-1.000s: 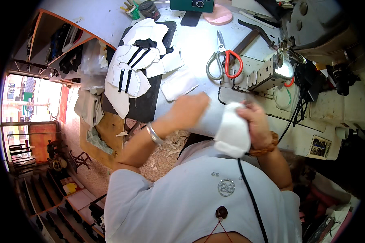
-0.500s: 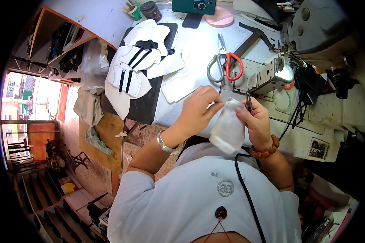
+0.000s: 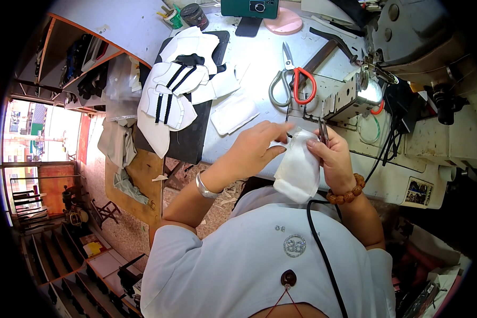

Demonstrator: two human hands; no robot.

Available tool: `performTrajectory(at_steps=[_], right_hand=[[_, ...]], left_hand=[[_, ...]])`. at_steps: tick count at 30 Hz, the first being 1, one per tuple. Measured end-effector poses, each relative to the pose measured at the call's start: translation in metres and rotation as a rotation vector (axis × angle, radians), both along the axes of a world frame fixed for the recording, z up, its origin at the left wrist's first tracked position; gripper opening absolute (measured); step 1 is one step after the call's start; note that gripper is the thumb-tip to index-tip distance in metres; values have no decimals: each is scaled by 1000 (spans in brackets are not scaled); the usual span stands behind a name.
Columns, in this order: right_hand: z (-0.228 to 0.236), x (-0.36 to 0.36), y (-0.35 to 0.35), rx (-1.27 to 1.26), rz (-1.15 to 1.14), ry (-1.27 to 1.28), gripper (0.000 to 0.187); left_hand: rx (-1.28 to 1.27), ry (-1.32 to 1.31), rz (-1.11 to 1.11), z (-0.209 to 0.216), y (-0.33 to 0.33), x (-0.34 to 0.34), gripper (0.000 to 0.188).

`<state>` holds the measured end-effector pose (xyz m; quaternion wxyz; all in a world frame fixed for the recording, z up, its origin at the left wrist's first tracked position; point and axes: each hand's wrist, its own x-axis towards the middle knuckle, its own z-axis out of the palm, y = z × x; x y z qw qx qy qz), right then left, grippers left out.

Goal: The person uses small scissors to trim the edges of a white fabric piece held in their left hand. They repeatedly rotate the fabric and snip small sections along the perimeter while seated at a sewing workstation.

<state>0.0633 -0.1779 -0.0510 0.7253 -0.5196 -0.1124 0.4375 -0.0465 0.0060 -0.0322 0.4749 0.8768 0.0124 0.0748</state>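
R hand point(image 3: 334, 155) grips white pc point(image 3: 297, 168) + snips point(image 3: 324, 133); L hand point(image 3: 255, 147), grip unclear. Pc prob. unfinished; striped pcs point(image 3: 192, 75) left of scissors point(image 3: 289, 65) look done.

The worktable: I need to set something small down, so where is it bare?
On the worktable, the widest bare patch lies between the white pieces and the scissors, nearer than the green phone. It is crowded on the right, with the hammer and sewing machine, and on the black mat, partly covered by pieces.
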Motion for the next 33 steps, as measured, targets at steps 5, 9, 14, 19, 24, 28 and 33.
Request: performTrajectory(at_steps=[5,9,14,19,24,28,33], right_hand=[[6,-1,1,4,26,-16,13],[-2,2,-1,3,84,30,13],[-6,6,1,4,-32,74,10],[2,9,-2,24,-68,71,8],[-2,1,6,39,-193,21,7],[-18,-2,4,-45,-181,-136,6],[-21,-15,-6,-215,-66,97,8]], left_hand=[[-85,-67,-1,-1,8,-3,7],[-424,-250,-87,2,6,0,10],[-392,219,-68,11,24,-8,27],[569,-112,247,-10,42,-15,28],[-601,274,97,-21,-7,-29,20],[-981,238,235,-33,-21,-35,13],[-1006,146,308,-43,-3,-30,15]])
